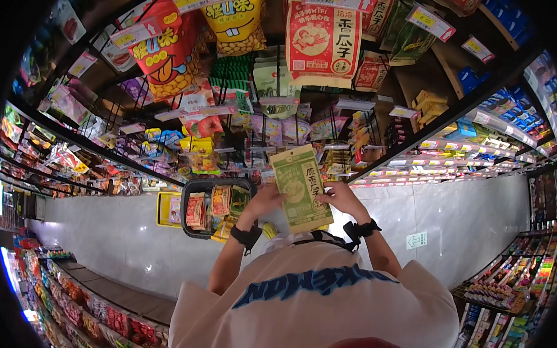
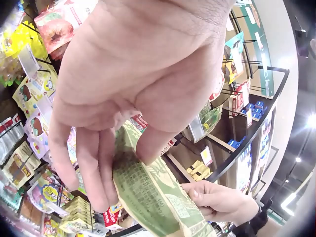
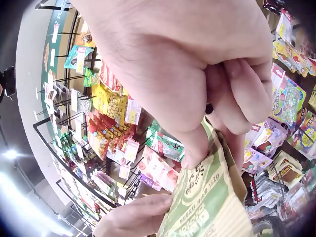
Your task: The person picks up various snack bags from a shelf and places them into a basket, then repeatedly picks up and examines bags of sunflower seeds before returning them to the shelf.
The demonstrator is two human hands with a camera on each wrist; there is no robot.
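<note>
A green and tan paper packet with dark lettering [image 1: 301,188] is held upright in front of the body in the head view. My left hand [image 1: 265,201] grips its left edge and my right hand [image 1: 342,199] pinches its right edge. In the left wrist view, the left hand [image 2: 133,74] has its thumb on one side of the packet [image 2: 148,192] and fingers on the other. The right wrist view has the right hand [image 3: 192,64] pinching the packet [image 3: 207,197], thumb on the printed face, some fingers curled.
A black basket [image 1: 185,206] filled with snack packets stands on the floor at left, beside a yellow basket [image 1: 160,208]. Racks of hanging snacks, including a red sunflower seed bag [image 1: 323,38], rise ahead. More shelves line the lower left and right, with grey tiled floor [image 1: 119,237] between.
</note>
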